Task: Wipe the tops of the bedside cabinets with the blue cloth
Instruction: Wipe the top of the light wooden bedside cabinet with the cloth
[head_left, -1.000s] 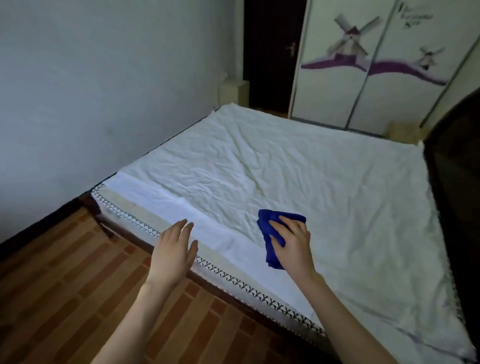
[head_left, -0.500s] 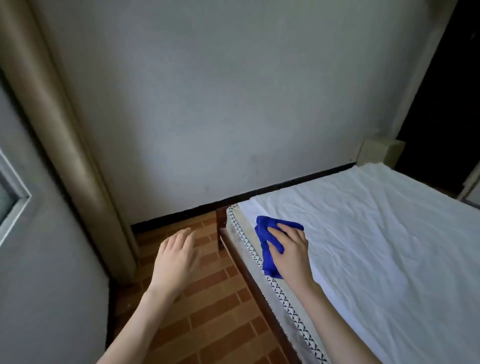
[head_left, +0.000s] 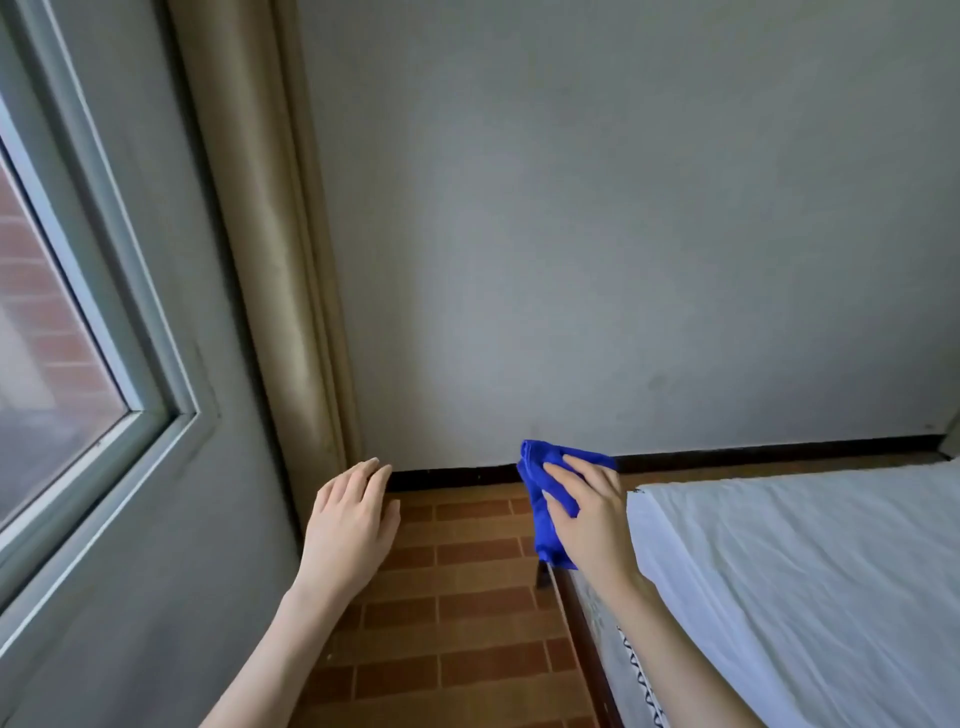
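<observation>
View swung left off bed (head_left: 810, 561) toward window (head_left: 67, 312) corner; my right hand (head_left: 589, 512) still clutches blue cloth (head_left: 545, 467), left hand (head_left: 350, 519) open, empty; no cabinet visible, still searching

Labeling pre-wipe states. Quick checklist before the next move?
1. Cloth in right hand: ok, gripped.
2. Left hand free: ok, open and empty.
3. Cabinet in view: not ok, only wall, floor, bed and window show.
4. Cloth on a surface to wipe: not ok, held in the air beside the bed corner.
5. Floor path ahead: ok, bare tiles.
6. Cloth clean or damp: cannot tell.
</observation>
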